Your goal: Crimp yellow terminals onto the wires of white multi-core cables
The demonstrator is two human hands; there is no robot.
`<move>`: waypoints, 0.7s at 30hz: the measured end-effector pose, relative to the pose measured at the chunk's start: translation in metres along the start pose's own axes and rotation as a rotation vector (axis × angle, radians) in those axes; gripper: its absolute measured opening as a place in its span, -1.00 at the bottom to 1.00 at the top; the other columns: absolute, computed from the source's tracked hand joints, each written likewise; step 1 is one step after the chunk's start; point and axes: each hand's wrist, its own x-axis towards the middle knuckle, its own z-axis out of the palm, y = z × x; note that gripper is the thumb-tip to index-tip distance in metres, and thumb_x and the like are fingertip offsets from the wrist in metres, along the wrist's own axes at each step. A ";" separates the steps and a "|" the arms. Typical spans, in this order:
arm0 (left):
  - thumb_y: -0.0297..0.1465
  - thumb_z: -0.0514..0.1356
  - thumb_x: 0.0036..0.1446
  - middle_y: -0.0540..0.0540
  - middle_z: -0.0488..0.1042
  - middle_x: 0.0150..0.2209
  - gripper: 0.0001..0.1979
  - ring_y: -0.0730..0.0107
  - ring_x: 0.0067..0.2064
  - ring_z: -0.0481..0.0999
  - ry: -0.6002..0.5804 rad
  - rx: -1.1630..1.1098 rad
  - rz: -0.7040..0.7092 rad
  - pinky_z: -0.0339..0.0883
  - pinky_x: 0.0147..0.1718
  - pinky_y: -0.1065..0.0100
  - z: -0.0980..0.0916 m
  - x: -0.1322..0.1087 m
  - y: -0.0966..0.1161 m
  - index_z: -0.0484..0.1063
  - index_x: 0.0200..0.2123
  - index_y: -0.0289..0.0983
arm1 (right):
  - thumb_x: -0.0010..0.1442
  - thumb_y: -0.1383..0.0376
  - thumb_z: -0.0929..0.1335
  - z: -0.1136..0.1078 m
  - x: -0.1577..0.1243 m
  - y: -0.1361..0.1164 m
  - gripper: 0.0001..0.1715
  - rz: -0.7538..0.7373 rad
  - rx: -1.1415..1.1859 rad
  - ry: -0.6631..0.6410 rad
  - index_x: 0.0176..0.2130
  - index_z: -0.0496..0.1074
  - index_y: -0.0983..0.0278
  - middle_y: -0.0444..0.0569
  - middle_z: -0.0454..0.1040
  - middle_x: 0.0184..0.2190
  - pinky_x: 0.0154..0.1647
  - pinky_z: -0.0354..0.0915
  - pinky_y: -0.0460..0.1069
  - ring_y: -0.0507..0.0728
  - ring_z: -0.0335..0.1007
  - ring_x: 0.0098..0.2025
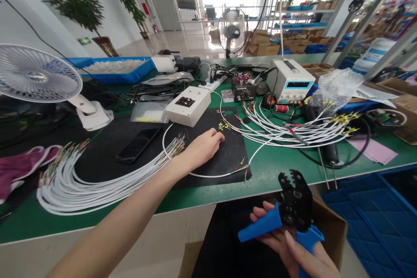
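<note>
My left hand (pixel 205 147) is low over the black mat (pixel 233 152), its fingers curled together; whatever they pinch, if anything, is hidden. Just beyond the fingertips lie several small yellow-sleeved terminals (pixel 222 126). My right hand (pixel 293 247) grips a crimping tool (pixel 296 208) with blue handles and black toothed jaws spread apart, held in front of the table edge. A single white cable (pixel 215 176) crosses the mat below my left hand, one yellow terminal (pixel 241 163) near its thin coloured wires. Under my left forearm curves a bundle of white cables (pixel 107 193) with coloured wire ends.
A phone (pixel 138 144) lies left of my hand, near a white switch box (pixel 189 106). More white cables (pixel 293 137) with yellow ends spread to the right, beside a screwdriver (pixel 331 154). Behind are a power supply (pixel 289 80) and a white fan (pixel 35 76). Blue crates (pixel 365 221) stand below right.
</note>
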 end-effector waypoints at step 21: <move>-0.34 0.28 0.31 -0.14 0.64 -0.10 -0.86 0.10 -0.06 0.60 0.207 -0.372 -0.306 0.39 0.05 0.15 0.006 -0.061 -0.005 0.67 -0.17 -0.20 | 0.32 0.06 0.47 -0.003 -0.004 0.017 -0.46 0.178 0.083 -0.106 0.26 0.51 0.02 0.06 0.45 0.33 0.45 0.16 0.38 0.44 0.28 0.41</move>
